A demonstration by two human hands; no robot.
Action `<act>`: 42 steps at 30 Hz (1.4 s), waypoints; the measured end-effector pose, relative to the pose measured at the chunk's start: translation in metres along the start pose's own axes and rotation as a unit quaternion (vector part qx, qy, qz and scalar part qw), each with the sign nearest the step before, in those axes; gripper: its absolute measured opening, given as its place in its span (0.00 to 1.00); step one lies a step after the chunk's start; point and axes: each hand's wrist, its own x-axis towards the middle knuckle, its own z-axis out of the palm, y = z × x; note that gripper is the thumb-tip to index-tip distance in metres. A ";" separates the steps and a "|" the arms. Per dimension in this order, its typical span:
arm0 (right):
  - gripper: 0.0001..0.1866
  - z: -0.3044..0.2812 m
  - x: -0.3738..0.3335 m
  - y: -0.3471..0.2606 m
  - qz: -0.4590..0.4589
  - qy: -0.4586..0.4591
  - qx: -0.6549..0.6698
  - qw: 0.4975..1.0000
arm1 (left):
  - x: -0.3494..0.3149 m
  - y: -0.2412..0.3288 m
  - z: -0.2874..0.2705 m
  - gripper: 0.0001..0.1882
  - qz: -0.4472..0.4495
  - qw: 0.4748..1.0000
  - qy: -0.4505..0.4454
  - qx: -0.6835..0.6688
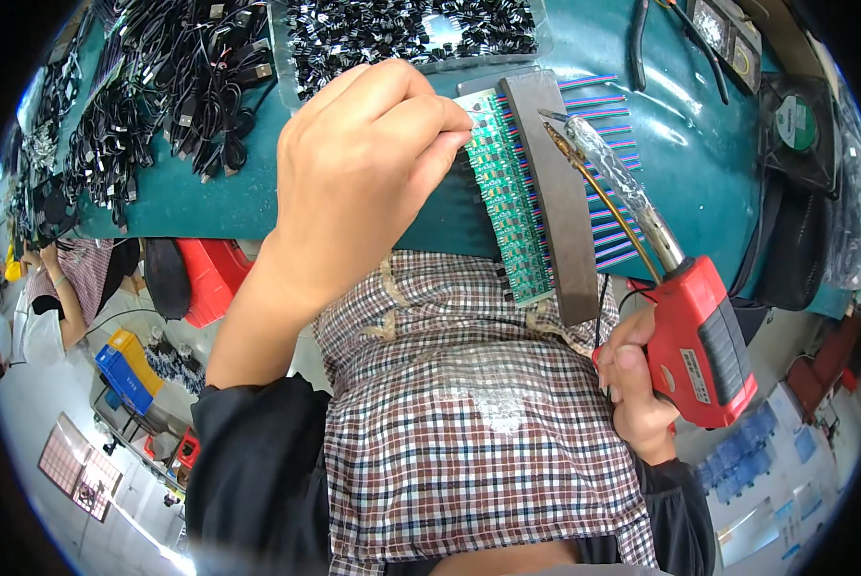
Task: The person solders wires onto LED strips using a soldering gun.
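Note:
My right hand [640, 394] is wrapped round the handle of a red soldering gun [696, 336], its tip pointing up and left above a dark bar. My left hand [363, 163] is closed in a pinch at the far end of a long green circuit board [509, 206]; what lies between the fingertips is too small to make out. Small black parts line the board's left edge. The dark bar [557, 202] lies along its right side, across several thin striped wires [615, 228] that stick out to the right. The board's near end reaches past the table edge over my checked apron.
Bundled black cables [185, 96] with metal plugs lie at the far left of the green table [401, 216]. Behind the board stands a clear tray [413, 65] of small black parts. Black-handled pliers [701, 53] and a fan [797, 125] are at the right. Another person's arm [65, 288] shows far left.

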 end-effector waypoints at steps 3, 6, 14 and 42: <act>0.07 0.002 0.003 -0.001 0.015 -0.002 0.023 1.000 | 0.005 -0.002 0.001 0.08 0.027 1.000 -0.004 0.008; 0.07 0.002 0.006 -0.005 0.026 -0.011 0.041 0.999 | 0.006 -0.003 0.002 0.08 0.026 1.000 -0.016 0.009; 0.13 0.006 0.011 -0.007 0.099 -0.017 0.053 0.994 | 0.007 -0.008 0.004 0.08 0.026 0.999 -0.028 0.002; 0.16 0.017 0.070 -0.048 -0.034 0.048 0.139 0.989 | -0.006 0.056 -0.009 0.14 -0.018 0.974 -0.013 -0.227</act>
